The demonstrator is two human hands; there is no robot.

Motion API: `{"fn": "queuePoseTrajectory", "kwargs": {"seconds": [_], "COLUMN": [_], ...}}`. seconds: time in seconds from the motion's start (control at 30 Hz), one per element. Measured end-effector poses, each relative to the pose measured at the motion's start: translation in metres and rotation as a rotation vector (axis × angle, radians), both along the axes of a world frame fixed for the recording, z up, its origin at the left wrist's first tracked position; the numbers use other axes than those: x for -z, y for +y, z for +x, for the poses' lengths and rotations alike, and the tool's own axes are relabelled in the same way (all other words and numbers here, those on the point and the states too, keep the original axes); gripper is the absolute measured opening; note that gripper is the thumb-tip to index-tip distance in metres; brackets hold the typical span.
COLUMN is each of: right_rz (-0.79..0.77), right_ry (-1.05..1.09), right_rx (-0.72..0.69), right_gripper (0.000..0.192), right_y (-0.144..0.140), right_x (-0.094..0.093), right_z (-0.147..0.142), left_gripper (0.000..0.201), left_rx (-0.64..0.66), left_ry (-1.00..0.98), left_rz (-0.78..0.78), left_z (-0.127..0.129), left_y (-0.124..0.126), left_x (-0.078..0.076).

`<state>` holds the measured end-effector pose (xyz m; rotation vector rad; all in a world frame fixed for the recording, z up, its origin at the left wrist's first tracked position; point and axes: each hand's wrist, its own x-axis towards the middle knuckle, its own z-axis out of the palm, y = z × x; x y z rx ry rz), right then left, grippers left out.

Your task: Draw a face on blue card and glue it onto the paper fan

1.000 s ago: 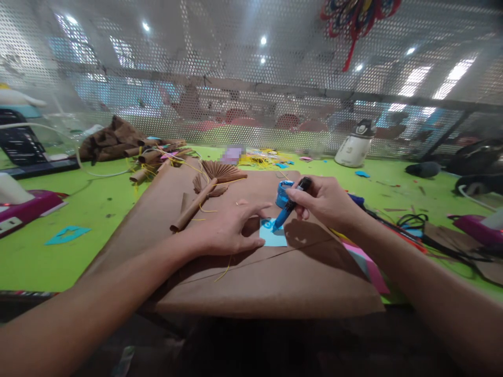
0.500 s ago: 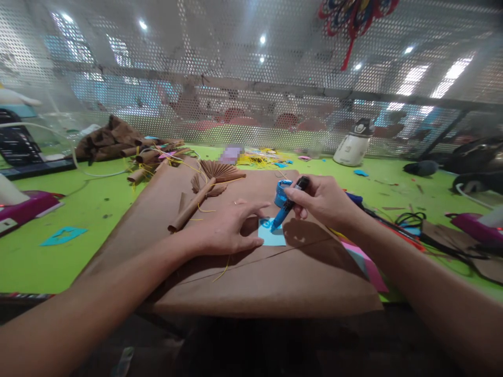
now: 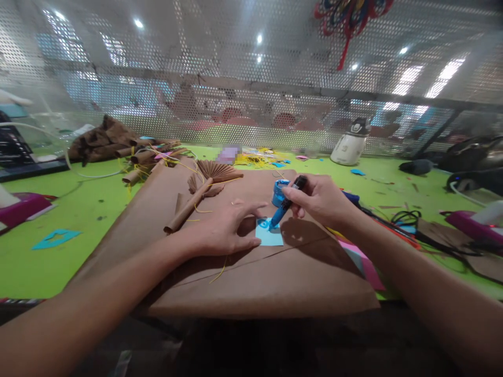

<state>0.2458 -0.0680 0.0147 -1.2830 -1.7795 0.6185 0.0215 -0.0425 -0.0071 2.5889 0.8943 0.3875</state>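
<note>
My right hand (image 3: pixel 316 198) grips a marker (image 3: pixel 290 200) with a black end and a blue lower part, tip down on a small light-blue paper square (image 3: pixel 271 239). Dark-blue marks show near the top of that square. My left hand (image 3: pixel 231 228) lies with thumb and fingers apart, the fingertips at the square's left edge. Both rest over a large brown paper sheet (image 3: pixel 314 293). Just behind the marker stands a blue roll of tape or ribbon (image 3: pixel 279 192). A rolled brown paper tube with a pleated paper fan (image 3: pixel 216 174) lies beyond my left hand.
Brown paper tubes with yellow string (image 3: pixel 143 156) lie at the back left. A white bottle (image 3: pixel 349 145) stands at the back right. Cables (image 3: pixel 404 220) and pink paper (image 3: pixel 371 269) lie to the right. Glue guns' magenta stands (image 3: pixel 23 207) flank the green table (image 3: pixel 98 196).
The marker tip has shifted slightly on the paper square. The whole view has moved a little, so things appear slightly farther left. Both hands keep nearly the same pose.
</note>
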Motion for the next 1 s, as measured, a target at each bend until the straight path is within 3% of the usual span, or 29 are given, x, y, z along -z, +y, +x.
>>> {"fn": "queuePoseTrajectory", "kwargs": {"seconds": [0.43,0.63,0.83,1.0], "right_rz": [0.029,0.001,0.111,0.136], "right_ry": [-0.057,-0.073,-0.196,0.034], "right_rx": [-0.013,-0.082,-0.140,-0.110], "right_gripper": [0.014,0.008,0.006,0.002], "right_y": [0.000,-0.006,-0.011,-0.011], "right_x": [-0.002,-0.009,-0.012,-0.015], "right_z": [0.002,0.002,0.003,0.009], "left_gripper": [0.059,0.060,0.063,0.051], "left_rx": [-0.006,0.003,0.005,0.039], "left_ry": [0.014,0.003,0.001,0.001], "left_rz": [-0.017,-0.012,-0.020,-0.021], "left_z": [0.001,0.000,0.000,0.000], "left_y": [-0.001,0.001,0.002,0.003], "left_x": [-0.002,0.000,0.001,0.001]}}
